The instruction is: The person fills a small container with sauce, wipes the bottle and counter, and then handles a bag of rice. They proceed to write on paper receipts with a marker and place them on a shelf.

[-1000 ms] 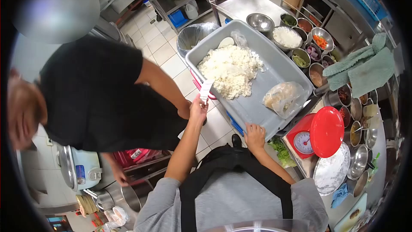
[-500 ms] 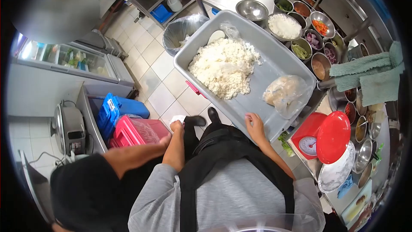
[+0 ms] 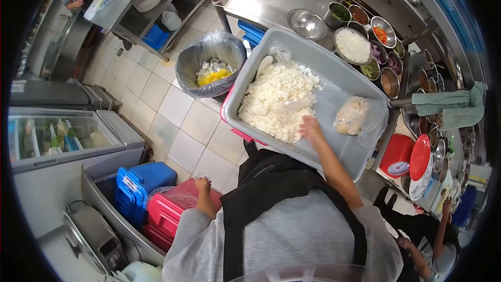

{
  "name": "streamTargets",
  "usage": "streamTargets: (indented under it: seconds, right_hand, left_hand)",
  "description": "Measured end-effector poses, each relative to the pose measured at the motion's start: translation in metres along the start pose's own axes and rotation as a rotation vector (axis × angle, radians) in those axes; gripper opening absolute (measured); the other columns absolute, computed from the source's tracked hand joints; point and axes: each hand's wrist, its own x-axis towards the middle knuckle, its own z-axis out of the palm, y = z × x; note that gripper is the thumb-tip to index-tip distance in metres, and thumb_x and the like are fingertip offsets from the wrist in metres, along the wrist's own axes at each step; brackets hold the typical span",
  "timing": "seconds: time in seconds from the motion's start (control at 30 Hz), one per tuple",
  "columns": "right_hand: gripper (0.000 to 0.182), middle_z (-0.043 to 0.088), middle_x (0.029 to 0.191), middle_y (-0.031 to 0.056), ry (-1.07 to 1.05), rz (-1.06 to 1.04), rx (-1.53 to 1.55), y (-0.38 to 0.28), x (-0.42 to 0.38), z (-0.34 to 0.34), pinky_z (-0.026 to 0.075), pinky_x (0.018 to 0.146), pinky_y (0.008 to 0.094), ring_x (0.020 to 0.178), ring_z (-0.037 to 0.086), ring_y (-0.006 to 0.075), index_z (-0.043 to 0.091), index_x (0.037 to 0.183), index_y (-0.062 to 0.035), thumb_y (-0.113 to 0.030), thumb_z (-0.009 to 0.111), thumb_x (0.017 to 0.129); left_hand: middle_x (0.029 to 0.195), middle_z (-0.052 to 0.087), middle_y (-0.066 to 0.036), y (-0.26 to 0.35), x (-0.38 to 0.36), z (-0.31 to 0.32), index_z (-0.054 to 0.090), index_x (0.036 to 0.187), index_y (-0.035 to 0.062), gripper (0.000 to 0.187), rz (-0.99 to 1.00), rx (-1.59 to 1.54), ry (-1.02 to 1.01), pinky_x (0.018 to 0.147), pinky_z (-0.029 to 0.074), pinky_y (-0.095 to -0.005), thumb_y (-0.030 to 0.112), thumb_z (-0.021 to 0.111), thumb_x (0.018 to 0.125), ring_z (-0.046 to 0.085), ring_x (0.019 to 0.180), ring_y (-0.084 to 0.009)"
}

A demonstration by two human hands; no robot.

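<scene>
A grey plastic tub (image 3: 334,84) stands in front of me with a large heap of white cooked rice (image 3: 274,99) at its left side. My right hand (image 3: 311,129) reaches over the near edge of the rice, slightly blurred, fingers apart and nothing seen in them. To its right in the tub lies a clear plastic bag (image 3: 352,116) with a pale, beige content. A white paddle (image 3: 263,65) leans at the tub's far left corner. My left hand (image 3: 203,183) is closed low beside the red bin (image 3: 169,209), a small translucent bit at its fingers; I cannot tell what it is.
A lined waste bin (image 3: 211,65) holds yellow and clear plastic rubbish. Beside the red bin stands a blue-lidded bin (image 3: 141,185). Metal bowls of vegetables and a rice bowl (image 3: 352,45) line the counter. A red scale (image 3: 399,159) stands right; another person (image 3: 433,245) works lower right.
My right hand has moved left from the tub's near rim to the rice. My left hand has lowered leftward. The person close on my left has gone from view, and the view has turned.
</scene>
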Motion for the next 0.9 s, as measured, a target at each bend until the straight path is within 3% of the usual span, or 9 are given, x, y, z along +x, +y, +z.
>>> streamTargets:
  seconds: [0.07,0.13,0.27,0.37,0.43,0.57,0.7,0.77,0.9]
  right_hand:
    - [0.055,0.053,0.083,0.0081,0.303,-0.071,-0.001,-0.021,0.019,0.018,0.044,0.048,0.0303,0.064,0.055,0.019,0.037,0.117,-0.0126,-0.036,0.065,0.076]
    - [0.056,0.052,0.079,0.0077,0.472,-0.103,-0.114,-0.054,0.021,0.041,0.043,0.047,0.0303,0.064,0.055,0.0187,0.035,0.118,-0.0135,-0.033,0.066,0.075]
    - [0.048,0.056,0.09,0.0144,0.535,-0.33,-0.378,-0.023,0.103,0.029,0.046,0.064,0.0377,0.074,0.059,0.0258,0.041,0.113,-0.0139,-0.026,0.064,0.072]
    - [0.041,0.058,0.087,0.0144,0.629,-0.443,-0.512,-0.061,0.103,0.06,0.044,0.073,0.0394,0.078,0.058,0.0301,0.047,0.11,-0.0159,-0.017,0.058,0.07]
    - [0.036,0.06,0.083,0.0135,0.555,-0.845,-0.735,-0.061,0.129,0.067,0.044,0.071,0.0411,0.08,0.058,0.0329,0.053,0.106,-0.0188,-0.016,0.056,0.07]
    - [0.024,0.063,0.084,0.0161,0.742,-0.463,-0.806,-0.141,0.115,0.138,0.047,0.07,0.0391,0.081,0.061,0.0321,0.061,0.094,-0.0119,-0.02,0.052,0.074]
    - [0.022,0.063,0.085,0.0176,0.782,-0.357,-1.036,-0.159,0.154,0.157,0.048,0.071,0.0412,0.083,0.062,0.033,0.062,0.089,-0.0098,-0.025,0.052,0.076]
    - [0.022,0.064,0.084,0.0173,0.831,-0.409,-1.169,-0.14,0.179,0.146,0.049,0.067,0.0423,0.08,0.063,0.032,0.062,0.088,-0.0101,-0.026,0.053,0.076]
    - [0.023,0.064,0.087,0.0162,1.076,-0.24,-1.112,-0.139,0.142,0.129,0.05,0.068,0.0406,0.079,0.064,0.0302,0.065,0.09,-0.011,-0.023,0.053,0.075]
  left_hand:
    - [0.074,0.059,-0.014,0.013,0.017,-0.012,0.052,0.096,-0.0024,0.024,0.046,0.021,-0.041,0.041,0.046,-0.0336,0.002,0.045,0.074,0.059,0.054,-0.0242]
    - [0.076,0.06,-0.014,0.032,0.028,-0.015,0.047,0.112,-0.0078,0.04,0.028,-0.085,-0.097,0.046,0.048,-0.0289,0.004,0.049,0.074,0.062,0.061,-0.0228]
    - [0.076,0.059,-0.012,0.043,0.022,-0.033,0.047,0.115,-0.0082,0.042,0.066,-0.093,-0.067,0.05,0.049,-0.0296,0.007,0.05,0.076,0.06,0.063,-0.0204]
    - [0.079,0.058,-0.011,0.018,0.04,-0.066,0.052,0.11,-0.007,0.038,0.206,0.039,-0.337,0.05,0.048,-0.0315,0.011,0.055,0.077,0.057,0.062,-0.0181]
    - [0.079,0.059,-0.01,0.008,0.029,-0.09,0.053,0.108,-0.0063,0.036,0.232,0.202,-0.307,0.051,0.048,-0.0316,0.012,0.055,0.077,0.057,0.062,-0.0179]
    - [0.079,0.059,-0.009,0.005,0.035,-0.131,0.055,0.105,-0.005,0.033,0.237,0.385,-0.305,0.051,0.048,-0.0317,0.013,0.057,0.078,0.057,0.063,-0.0175]
    - [0.079,0.06,-0.008,0.033,0.083,-0.165,0.057,0.103,-0.0036,0.031,0.217,0.449,-0.33,0.052,0.047,-0.0318,0.015,0.058,0.078,0.057,0.063,-0.0172]
    - [0.079,0.06,-0.008,0.061,0.116,-0.183,0.057,0.101,-0.0029,0.029,0.208,0.467,-0.349,0.052,0.047,-0.0318,0.016,0.058,0.078,0.057,0.064,-0.017]
    - [0.078,0.06,-0.007,0.13,0.198,-0.202,0.059,0.098,-0.0016,0.027,0.222,0.408,-0.393,0.052,0.047,-0.0319,0.017,0.059,0.079,0.057,0.064,-0.0166]
